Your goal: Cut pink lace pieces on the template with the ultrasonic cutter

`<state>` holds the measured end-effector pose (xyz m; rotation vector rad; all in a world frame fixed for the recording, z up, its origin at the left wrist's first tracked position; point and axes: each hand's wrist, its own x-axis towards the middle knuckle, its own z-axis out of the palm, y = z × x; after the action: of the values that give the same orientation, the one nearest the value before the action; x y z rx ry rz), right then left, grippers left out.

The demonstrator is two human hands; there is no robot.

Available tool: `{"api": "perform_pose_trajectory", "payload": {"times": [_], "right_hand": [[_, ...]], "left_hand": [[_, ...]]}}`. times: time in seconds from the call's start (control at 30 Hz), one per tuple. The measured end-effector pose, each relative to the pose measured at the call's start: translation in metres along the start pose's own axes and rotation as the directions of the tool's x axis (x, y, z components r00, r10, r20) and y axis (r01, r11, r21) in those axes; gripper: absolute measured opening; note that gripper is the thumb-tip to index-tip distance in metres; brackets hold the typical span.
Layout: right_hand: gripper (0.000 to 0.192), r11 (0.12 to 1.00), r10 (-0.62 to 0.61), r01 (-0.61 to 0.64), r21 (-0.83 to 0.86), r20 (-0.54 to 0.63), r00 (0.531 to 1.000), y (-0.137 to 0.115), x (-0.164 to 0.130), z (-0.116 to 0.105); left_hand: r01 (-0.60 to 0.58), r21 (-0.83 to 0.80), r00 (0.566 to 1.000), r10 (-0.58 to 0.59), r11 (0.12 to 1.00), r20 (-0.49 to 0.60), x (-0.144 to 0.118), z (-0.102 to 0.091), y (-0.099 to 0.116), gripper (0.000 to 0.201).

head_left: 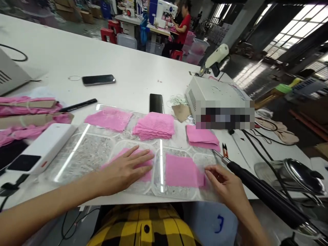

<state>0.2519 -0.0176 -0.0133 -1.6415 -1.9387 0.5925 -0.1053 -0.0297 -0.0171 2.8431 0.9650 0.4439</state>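
Note:
My left hand [128,167] lies flat with fingers spread on a pink cloth piece [148,175], covering much of it. Under that cloth is a clear plastic tray [89,150] with several rounded compartments. Over to the right, another pink cloth piece [180,171] rests flat on the tray. My right hand [225,184] is closed, thumb and forefinger pinching at this cloth's right edge. Behind the hands sit a thick stack of pink cloth [153,125], a flatter pink pile [109,119] and a folded pink piece [202,136].
A black-handled tool with a metal tip [256,188] slants in beside my right hand. Beyond are small red-handled snips [224,150], a grey machine box [215,92] and two phones [98,80]. A white power bank [41,150] lies left. A person in red [183,29] sits at a far sewing machine.

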Motion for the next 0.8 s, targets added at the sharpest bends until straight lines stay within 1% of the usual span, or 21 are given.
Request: {"api": "perform_pose_trajectory", "payload": {"times": [0.07, 0.13, 0.23, 0.3, 0.37, 0.47, 0.57, 0.63, 0.7, 0.8], "right_hand": [[0.029, 0.994, 0.106, -0.106, 0.006, -0.012, 0.994, 0.014, -0.011, -0.008], [0.033, 0.986, 0.164, -0.165, 0.027, 0.013, 0.986, 0.020, -0.018, -0.008], [0.035, 0.983, 0.168, -0.172, 0.063, 0.060, 0.984, 0.018, -0.020, -0.001], [0.032, 0.988, 0.142, -0.147, 0.047, 0.093, 0.985, 0.014, -0.017, 0.004], [0.024, 0.993, 0.114, -0.115, 0.002, 0.105, 0.988, 0.012, -0.013, 0.008], [0.015, 0.996, 0.084, -0.081, -0.030, 0.084, 0.993, 0.012, -0.010, 0.009], [0.018, 0.997, 0.080, -0.082, 0.017, 0.087, 0.993, 0.016, -0.009, 0.008], [0.021, 0.990, 0.099, -0.110, 0.089, 0.122, 0.988, 0.019, -0.010, 0.006], [0.020, 0.972, 0.134, -0.165, 0.166, 0.184, 0.974, 0.021, -0.010, 0.006], [0.016, 0.948, 0.176, -0.229, 0.222, 0.234, 0.956, 0.021, -0.008, 0.005]], "left_hand": [[-0.077, -0.024, 0.996, 0.077, 0.997, 0.034, 0.027, 0.007, 0.005, 0.035], [-0.145, -0.050, 0.986, 0.148, 0.988, 0.069, 0.052, 0.014, 0.010, 0.037], [-0.214, -0.090, 0.964, 0.225, 0.973, 0.139, 0.082, 0.024, 0.014, 0.039], [-0.232, -0.103, 0.949, 0.248, 0.967, 0.193, 0.093, 0.030, 0.015, 0.042], [-0.234, -0.108, 0.937, 0.254, 0.966, 0.241, 0.099, 0.034, 0.014, 0.044], [-0.230, -0.125, 0.930, 0.256, 0.965, 0.264, 0.099, 0.038, 0.013, 0.044], [-0.221, -0.138, 0.924, 0.253, 0.965, 0.285, 0.098, 0.039, 0.012, 0.043], [-0.221, -0.142, 0.921, 0.254, 0.965, 0.295, 0.098, 0.038, 0.011, 0.043], [-0.228, -0.145, 0.921, 0.262, 0.963, 0.290, 0.099, 0.037, 0.011, 0.043], [-0.239, -0.140, 0.916, 0.271, 0.961, 0.294, 0.100, 0.036, 0.011, 0.044]]}}
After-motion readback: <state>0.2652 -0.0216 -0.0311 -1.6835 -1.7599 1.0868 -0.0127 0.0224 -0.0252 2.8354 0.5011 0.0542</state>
